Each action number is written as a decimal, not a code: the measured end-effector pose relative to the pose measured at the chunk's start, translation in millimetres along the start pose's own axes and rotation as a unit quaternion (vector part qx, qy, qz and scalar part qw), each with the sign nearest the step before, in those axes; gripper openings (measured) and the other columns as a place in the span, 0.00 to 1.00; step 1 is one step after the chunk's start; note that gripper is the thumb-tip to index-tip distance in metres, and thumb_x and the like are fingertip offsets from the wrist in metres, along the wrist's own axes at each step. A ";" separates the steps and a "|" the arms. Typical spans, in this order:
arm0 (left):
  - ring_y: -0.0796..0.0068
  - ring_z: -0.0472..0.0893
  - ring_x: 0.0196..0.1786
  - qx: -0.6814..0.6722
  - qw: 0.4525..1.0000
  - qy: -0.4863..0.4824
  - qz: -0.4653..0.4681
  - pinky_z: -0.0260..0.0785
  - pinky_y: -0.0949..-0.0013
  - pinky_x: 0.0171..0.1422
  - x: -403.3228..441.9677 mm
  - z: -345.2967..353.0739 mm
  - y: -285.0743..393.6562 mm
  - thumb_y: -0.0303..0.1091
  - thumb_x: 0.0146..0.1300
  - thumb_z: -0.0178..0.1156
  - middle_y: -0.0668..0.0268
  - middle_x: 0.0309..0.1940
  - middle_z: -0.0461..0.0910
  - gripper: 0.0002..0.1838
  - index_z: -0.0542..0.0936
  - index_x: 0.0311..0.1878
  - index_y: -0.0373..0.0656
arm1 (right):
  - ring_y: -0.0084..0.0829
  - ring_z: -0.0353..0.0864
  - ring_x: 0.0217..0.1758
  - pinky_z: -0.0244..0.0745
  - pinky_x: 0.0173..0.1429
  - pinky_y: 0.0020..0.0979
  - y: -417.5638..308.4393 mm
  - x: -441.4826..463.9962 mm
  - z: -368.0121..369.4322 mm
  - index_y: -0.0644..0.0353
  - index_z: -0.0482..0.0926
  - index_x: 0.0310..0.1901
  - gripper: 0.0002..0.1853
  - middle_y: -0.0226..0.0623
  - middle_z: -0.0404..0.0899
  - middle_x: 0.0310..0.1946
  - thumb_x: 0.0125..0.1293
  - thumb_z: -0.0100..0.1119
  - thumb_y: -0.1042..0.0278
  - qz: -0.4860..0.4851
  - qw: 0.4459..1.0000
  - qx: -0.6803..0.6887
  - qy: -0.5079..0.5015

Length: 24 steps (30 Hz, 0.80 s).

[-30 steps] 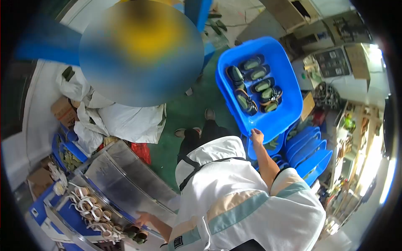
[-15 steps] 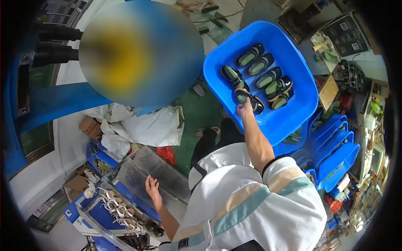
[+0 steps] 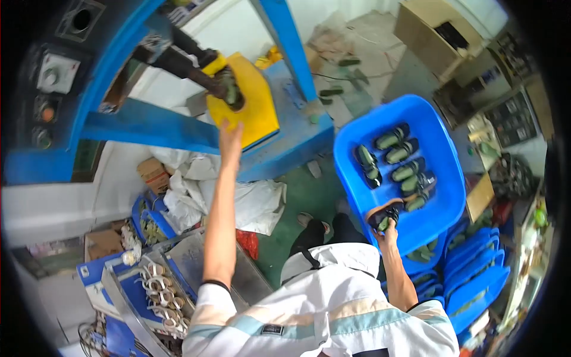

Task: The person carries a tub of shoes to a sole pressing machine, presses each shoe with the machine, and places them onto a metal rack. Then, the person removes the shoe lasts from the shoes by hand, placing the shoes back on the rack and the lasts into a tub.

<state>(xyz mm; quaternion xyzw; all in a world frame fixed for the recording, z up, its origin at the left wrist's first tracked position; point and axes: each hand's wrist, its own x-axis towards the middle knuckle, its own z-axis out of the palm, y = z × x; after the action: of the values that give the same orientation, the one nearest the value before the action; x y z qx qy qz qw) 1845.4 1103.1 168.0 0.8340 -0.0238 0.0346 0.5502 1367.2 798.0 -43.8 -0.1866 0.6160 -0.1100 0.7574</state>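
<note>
My right hand [image 3: 386, 233] grips a black shoe [image 3: 385, 215] with a green last inside, over the near edge of a blue tub [image 3: 437, 229]. Several similar black shoes [image 3: 406, 169] with green lasts lie in the tub. My left hand [image 3: 231, 138] is stretched out at the front edge of a yellow pad [image 3: 259, 110] on a blue machine, its fingers somewhat blurred but apart and holding nothing. Just beyond its fingertips another black shoe [image 3: 231, 89] with a green last sits on the pad, under the machine's dark arms [image 3: 184, 65].
Several white sandals [image 3: 159, 288] lie on a rack at the lower left, beside a grey metal surface [image 3: 196, 262]. White sacks [image 3: 253, 202] lie on the floor below the machine. Blue tubs [image 3: 476, 271] are stacked at the right. A control panel [image 3: 50, 89] stands at upper left.
My left hand has moved from above the metal surface up to the yellow pad. My right hand has drawn its shoe toward the tub's near edge. The view has turned toward the machine.
</note>
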 end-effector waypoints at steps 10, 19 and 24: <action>0.46 0.78 0.55 0.120 0.990 0.070 0.008 0.68 0.50 0.61 112.5 40.9 -26.2 0.63 0.62 0.56 0.44 0.53 0.78 0.42 0.71 0.62 0.31 | 0.28 0.73 0.60 0.70 0.63 0.33 -34.6 -203.4 62.6 0.64 0.68 0.65 0.27 0.34 0.76 0.53 0.65 0.62 0.70 -0.161 0.963 -0.092 -0.197; 0.72 0.75 0.57 -0.307 0.923 -0.026 -0.232 0.68 0.64 0.60 -123.7 -118.3 -76.0 0.57 0.68 0.55 0.65 0.55 0.77 0.34 0.71 0.64 0.36 | 0.25 0.75 0.52 0.69 0.58 0.28 5.1 -195.0 314.5 0.68 0.72 0.62 0.27 0.34 0.79 0.48 0.65 0.63 0.62 -0.433 0.766 -0.366 -0.304; 0.74 0.74 0.46 -0.194 0.929 0.117 -0.293 0.66 0.68 0.54 -290.4 -188.4 -84.2 0.47 0.73 0.51 0.65 0.43 0.79 0.24 0.78 0.51 0.31 | 0.35 0.83 0.42 0.75 0.49 0.34 38.1 -169.4 467.4 0.68 0.71 0.62 0.28 0.51 0.83 0.37 0.64 0.59 0.60 -0.608 0.617 -0.380 -0.324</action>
<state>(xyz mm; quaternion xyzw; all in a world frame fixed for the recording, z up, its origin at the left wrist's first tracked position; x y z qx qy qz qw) 1556.6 1309.9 140.4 0.6706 0.2800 -0.0362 0.6860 1783.3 968.5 171.5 -0.8134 0.0630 -0.2339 0.5289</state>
